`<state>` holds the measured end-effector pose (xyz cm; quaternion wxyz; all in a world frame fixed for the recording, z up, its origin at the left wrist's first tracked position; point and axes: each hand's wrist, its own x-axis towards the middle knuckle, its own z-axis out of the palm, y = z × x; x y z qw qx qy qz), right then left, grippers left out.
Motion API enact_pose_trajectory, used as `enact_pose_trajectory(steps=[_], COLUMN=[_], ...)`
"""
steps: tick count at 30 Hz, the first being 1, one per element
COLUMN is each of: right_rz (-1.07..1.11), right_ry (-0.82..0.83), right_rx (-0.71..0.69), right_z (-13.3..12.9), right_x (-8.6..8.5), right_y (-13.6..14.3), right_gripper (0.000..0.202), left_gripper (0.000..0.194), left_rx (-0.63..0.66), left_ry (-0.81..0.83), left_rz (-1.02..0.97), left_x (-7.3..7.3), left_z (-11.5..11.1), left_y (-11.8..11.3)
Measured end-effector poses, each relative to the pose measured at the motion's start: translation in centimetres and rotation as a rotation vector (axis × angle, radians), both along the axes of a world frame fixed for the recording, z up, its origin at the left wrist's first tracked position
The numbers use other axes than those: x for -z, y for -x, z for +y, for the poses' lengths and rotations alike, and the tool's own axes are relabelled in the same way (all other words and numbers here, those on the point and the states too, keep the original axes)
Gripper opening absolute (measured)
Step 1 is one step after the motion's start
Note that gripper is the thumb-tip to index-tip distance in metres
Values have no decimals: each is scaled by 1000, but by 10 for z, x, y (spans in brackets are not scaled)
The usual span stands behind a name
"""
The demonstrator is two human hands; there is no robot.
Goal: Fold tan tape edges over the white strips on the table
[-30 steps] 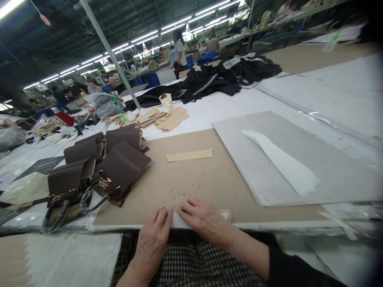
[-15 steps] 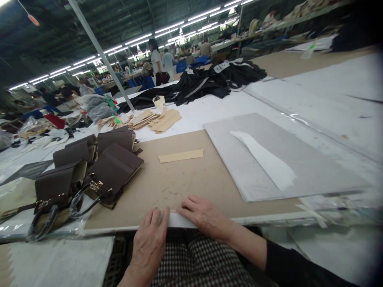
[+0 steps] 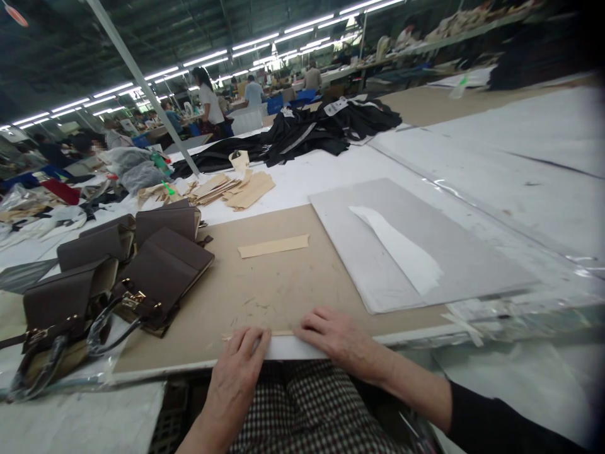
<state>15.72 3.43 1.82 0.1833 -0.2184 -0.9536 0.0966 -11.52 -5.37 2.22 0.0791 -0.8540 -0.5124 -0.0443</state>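
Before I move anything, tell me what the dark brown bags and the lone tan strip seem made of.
The dark brown bags look like leather or imitation leather, smooth with low sheen and stiff, straight folds; which one, I can't tell. The tan strip is probably matte paper or thin card, judging by its flat lie and crisp edges.

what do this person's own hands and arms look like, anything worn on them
Both the left hand and right hand are bare, with no gloves, and no watch or bracelet shows on either wrist. A plain black sleeve covers part of the right forearm; no left sleeve is in view.
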Motion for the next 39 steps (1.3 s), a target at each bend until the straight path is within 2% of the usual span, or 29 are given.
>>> enact_pose_trajectory(steps=[5,8,11,13,16,21,24,26,28,32,34,36,39], right_rz=[-3,18,34,24,4,13,23,20,16,24,51,100,167], right_ry=[-39,-56,-65,-65,-49,-26,-18,-15,-15,36,105,197,324], right_rx=[20,31,38,37,42,53,57,55,56,73,94,124,197], right_z=[-4,-6,-7,-7,-7,-6,-7,-8,-8,-7,-7,-6,-7], right_x=[-2,-5,-6,-6,-4,-2,-1,-2,-2,0,1,0,-3], right_y=[1,2,3,3,2,0,-1,-1,-1,0,-3,-7,-17], right_gripper=[20,17,18,20,21,22,21,21,22,21,23,29,36], left_gripper=[57,53,49,47,48,50,47,39,32,30,29,27,26], left_rx=[11,-19,17,50,51,-47,-118,-170,-193,-115,-91,-100,-94], left_ry=[-63,-108,-164,-188,-169,-167,-180,-169,-131,38,105,144,182], left_rz=[41,40,3,-25,-31,28,59,50,-31,-381,-512,-586,-622], left_x=[3,5,9,10,10,5,-4,-10,-14,-13,-11,-9,-8], left_z=[-4,-5,-2,0,1,-12,-16,-13,-6,17,26,32,37], left_y=[-6,-27,-51,-58,-43,12,25,17,-3,-58,-77,-86,-82])
